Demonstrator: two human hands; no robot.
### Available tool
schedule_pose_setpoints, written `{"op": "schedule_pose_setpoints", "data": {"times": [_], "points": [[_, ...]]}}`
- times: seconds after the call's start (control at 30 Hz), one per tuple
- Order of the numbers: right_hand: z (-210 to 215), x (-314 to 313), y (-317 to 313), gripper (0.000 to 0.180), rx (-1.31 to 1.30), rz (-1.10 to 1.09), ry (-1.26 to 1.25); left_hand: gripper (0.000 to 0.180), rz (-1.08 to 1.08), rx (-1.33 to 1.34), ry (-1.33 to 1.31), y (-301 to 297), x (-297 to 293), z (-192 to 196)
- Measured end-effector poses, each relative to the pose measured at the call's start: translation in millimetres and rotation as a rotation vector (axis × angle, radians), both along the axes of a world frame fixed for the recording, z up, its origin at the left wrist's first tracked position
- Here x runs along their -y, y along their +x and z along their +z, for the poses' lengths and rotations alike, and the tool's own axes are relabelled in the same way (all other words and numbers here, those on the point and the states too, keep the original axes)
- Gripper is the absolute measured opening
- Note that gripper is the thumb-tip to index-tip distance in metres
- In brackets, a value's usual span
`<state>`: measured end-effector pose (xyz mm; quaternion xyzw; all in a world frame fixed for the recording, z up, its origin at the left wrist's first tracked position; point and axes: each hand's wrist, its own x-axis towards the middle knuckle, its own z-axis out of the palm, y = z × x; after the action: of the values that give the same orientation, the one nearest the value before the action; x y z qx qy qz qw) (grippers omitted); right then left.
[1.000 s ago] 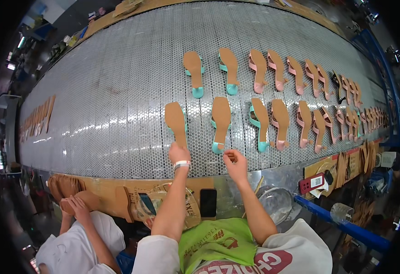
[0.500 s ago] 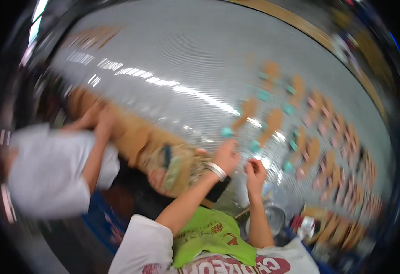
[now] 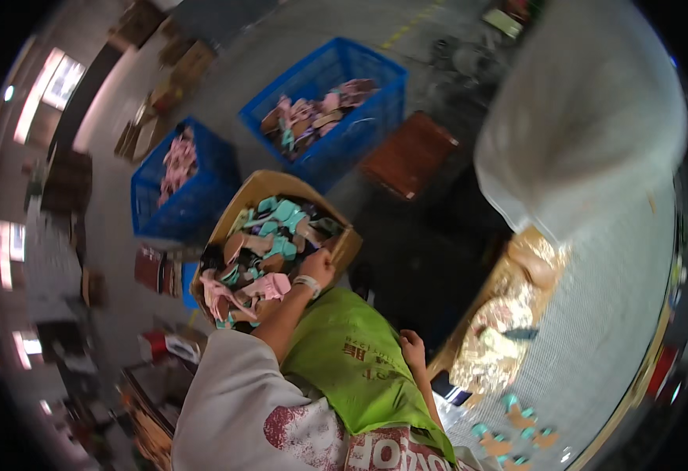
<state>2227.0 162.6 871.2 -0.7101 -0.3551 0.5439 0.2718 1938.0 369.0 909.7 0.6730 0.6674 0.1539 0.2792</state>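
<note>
1. The cardboard box of teal and pink shoe pieces stands on the floor beside two blue crates.
2. The left hand reaches into its right edge; its grip cannot be told.
3. The right hand rests loosely curled on the green apron.

head view, looking down-left, cardboard box near

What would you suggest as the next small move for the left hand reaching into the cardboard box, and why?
Probably close the left hand on one sole piece and lift it out. It already rests at the rim of the cardboard box, which is heaped with teal and pink sole pieces, while the right hand lies idle on the green apron. Its grip cannot be made out.
</note>
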Motion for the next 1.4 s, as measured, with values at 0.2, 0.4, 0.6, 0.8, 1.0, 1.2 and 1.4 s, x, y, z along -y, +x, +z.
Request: {"op": "schedule_pose_setpoints", "data": {"times": [0.2,0.4,0.6,0.8,1.0,1.2,1.4], "points": [[-199.9,38.0,-40.9,0.037,0.357,0.119,-0.541,0.028,0.165,-0.185,-0.090,-244.0,-10.0,-81.8],[-172.4,10.7,-75.0,0.035,0.417,0.056,-0.710,0.054,0.027,-0.448,-0.293,-340.7,-95.2,-85.2],[-145.0,-12.2,-100.3,0.034,0.444,0.035,-0.758,0.077,-0.263,-0.889,-0.332,-403.5,-166.4,-186.8],[-138.0,-16.4,-113.7,0.032,0.461,0.024,-0.803,0.083,-0.166,-0.734,-0.557,-425.3,-202.3,-197.1],[-128.1,-27.2,-125.2,0.030,0.483,-0.040,-0.810,0.077,0.263,-0.577,-0.098,-456.0,-158.4,-120.3],[-122.2,-69.4,-99.5,0.029,0.453,-0.220,-0.670,0.094,0.882,-0.604,-0.207,-503.5,-61.3,-106.8],[-83.1,-123.6,-131.6,0.010,-0.249,-0.544,-0.470,0.056,1.004,-0.235,-0.354,-566.4,-2.4,-137.1]]}}
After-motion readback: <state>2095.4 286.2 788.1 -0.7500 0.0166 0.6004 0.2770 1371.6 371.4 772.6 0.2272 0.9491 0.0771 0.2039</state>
